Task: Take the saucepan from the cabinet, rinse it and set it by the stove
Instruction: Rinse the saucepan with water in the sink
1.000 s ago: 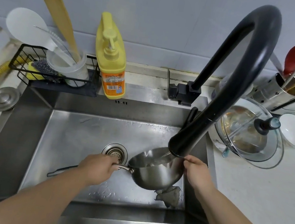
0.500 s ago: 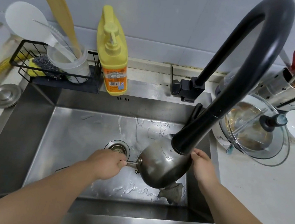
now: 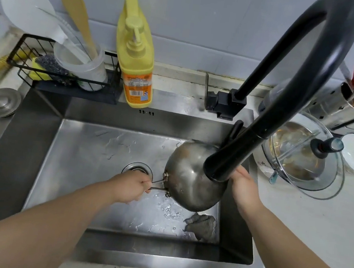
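The sink [image 3: 36, 143] is holding pooled water on its floor. The faucet [image 3: 286, 107] is arching over the pan [image 3: 188, 179], which is tipped bottom-up above the basin. The left hand [image 3: 130, 186] is gripping the pan's handle, fingers closed. The right hand [image 3: 244, 186] is pressing against the pan's far side; its finger spread cannot be determined.

a pale grey-blue tiled wall [image 3: 207, 26] runs along the far side. below it a white counter [image 3: 292, 237] surrounds a steel sink [image 3: 37, 139], wet on its floor. a black tap [image 3: 313, 72] arches from the far right rim. a black wire rack [image 3: 35, 67] sits at the far left. light is soft and even.
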